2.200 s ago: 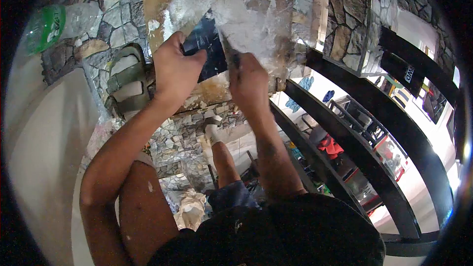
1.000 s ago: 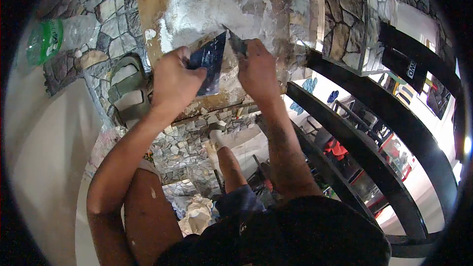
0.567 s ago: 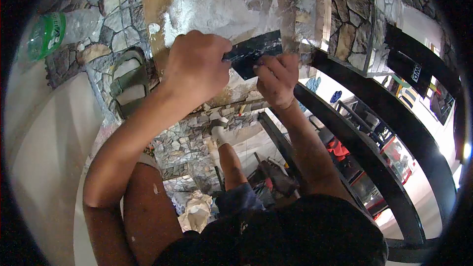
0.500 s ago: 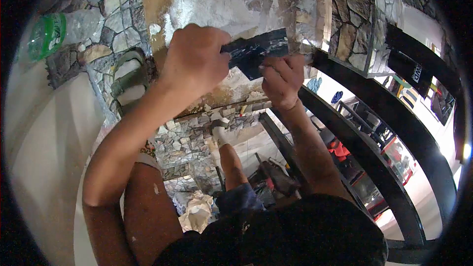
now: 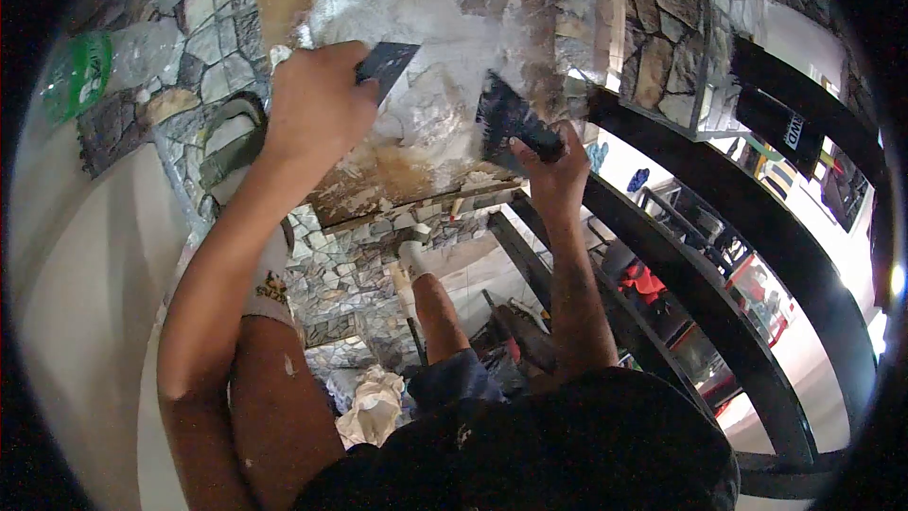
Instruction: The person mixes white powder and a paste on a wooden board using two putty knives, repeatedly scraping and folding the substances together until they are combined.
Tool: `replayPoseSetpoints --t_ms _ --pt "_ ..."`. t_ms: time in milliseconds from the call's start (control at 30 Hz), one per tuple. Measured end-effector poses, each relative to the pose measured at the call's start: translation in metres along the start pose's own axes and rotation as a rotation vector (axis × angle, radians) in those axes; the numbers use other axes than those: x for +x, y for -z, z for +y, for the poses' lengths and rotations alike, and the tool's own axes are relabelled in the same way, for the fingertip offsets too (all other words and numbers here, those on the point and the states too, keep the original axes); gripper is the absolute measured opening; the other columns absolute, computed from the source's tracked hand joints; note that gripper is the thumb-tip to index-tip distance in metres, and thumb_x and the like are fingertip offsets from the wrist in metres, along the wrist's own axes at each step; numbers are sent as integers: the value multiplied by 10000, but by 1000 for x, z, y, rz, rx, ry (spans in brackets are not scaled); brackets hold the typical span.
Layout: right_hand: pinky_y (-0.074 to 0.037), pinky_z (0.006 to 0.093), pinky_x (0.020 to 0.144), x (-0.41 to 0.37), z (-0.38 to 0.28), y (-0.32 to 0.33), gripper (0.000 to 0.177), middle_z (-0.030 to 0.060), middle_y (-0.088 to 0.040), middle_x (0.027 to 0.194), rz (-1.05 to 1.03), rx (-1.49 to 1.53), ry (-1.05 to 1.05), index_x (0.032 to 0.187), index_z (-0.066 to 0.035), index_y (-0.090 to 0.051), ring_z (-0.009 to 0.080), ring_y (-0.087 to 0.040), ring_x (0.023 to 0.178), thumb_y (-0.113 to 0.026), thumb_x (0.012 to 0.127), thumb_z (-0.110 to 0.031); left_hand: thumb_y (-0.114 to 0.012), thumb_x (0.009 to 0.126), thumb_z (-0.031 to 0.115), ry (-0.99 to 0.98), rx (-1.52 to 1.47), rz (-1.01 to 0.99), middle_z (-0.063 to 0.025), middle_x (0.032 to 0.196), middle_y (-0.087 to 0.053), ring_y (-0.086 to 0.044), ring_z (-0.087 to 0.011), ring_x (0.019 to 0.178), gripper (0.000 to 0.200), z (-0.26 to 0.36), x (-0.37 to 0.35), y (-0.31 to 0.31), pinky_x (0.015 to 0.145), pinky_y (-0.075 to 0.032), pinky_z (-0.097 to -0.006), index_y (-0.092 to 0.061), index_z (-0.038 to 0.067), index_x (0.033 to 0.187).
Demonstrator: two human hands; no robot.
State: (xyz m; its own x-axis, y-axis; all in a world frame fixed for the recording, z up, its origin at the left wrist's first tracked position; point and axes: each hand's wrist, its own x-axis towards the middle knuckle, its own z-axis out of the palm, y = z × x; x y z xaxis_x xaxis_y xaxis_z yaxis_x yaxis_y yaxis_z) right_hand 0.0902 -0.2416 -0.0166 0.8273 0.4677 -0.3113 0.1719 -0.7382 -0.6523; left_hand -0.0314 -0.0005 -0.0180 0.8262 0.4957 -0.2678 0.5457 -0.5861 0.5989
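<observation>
My left hand (image 5: pixel 320 112) is closed around a dark flat scraper (image 5: pixel 392 64), its blade sticking out past the thumb toward the upper right. In my right hand (image 5: pixel 560 170) is a dark putty knife (image 5: pixel 501 114) with whitish smears along its blade, which points up and to the left. Both blades overlap a brown wooden board (image 5: pixel 378 175) in this view, with a gap between them. White and grey filler (image 5: pixel 445 66) is spread in uneven patches across the board.
On the left, a clear bottle with a green label (image 5: pixel 90 76) lies by the stone-pattern surface, near my shoed foot (image 5: pixel 232 147). Black curved railings (image 5: pixel 700 170) run down the right side. Below are my other foot (image 5: pixel 413 246) and a crumpled pale bag (image 5: pixel 375 407).
My hands have moved apart, the left one leftward and the right one slightly down. The two blades, overlapping before, are now separate, and the right blade has turned to point upward.
</observation>
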Motion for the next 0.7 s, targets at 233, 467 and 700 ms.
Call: replayPoseSetpoints --t_ms 233,467,700 --pt "-389 212 458 -35 49 -15 137 -16 -582 715 19 466 -424 872 -32 -574 65 -514 575 -654 782 -97 -672 780 153 158 -439 -67 -101 853 -623 -576 -172 775 330 -48 -24 -20 736 -453 -316 -555 -18 1037" --pt "-398 221 536 -43 87 -66 112 -18 -574 682 74 584 -345 808 3 -629 58 -494 596 -679 746 -76 -598 839 63 167 -779 -1 -52 964 -602 -547 -109 875 244 -109 -79 -43 792 -427 -255 -539 -17 1062" --pt "-437 302 558 30 1 -68 113 44 -608 682 -88 291 -22 804 2 -607 164 -536 565 -655 724 -60 -572 848 25 193 -932 28 -27 931 -601 -535 -76 852 237 -117 -86 -44 776 -417 -219 -529 -10 1078"
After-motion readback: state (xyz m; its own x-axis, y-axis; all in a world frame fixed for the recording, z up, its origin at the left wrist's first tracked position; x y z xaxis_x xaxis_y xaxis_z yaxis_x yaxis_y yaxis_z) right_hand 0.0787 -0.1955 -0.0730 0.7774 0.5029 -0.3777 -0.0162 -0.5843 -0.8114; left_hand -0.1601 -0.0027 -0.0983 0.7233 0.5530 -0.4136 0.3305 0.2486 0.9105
